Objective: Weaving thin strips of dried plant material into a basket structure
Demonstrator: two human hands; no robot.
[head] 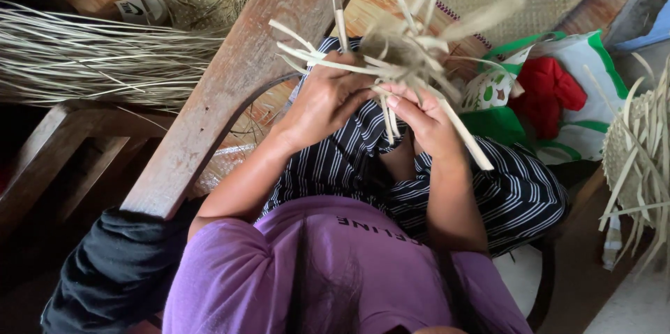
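Wooden boards and woven matting fill the background up top, and we're looking straight down over our own lap. Far left, we've got a long bundle [91, 55] of dry straw lying flat across a bench [56, 138], stalks all running one way, probably parked there within reach as stock. Next along, a broad plank [237, 76] slants down from the top, and a black cloth [112, 264] is slumped at its lower end.

Now the middle. Our left hand [322, 104] is curled tight around the base of the weave [401, 51], thumb side up, and that grip looks like it's there to keep the crossed strips from springing apart. Loose pale strips fan out above and to both sides, blurred at the tips. Our right hand [427, 121] is right against the left, fingers pinched on a couple of strips that hang down over the striped skirt [502, 194]. So both hands are closed on the same piece, held up off the lap, close to the chest.

On to the right: a green-and-white bag [579, 69] with red cloth [548, 90] spilling out of it, and at the far edge another woven piece [638, 152] with its strip ends dangling free.
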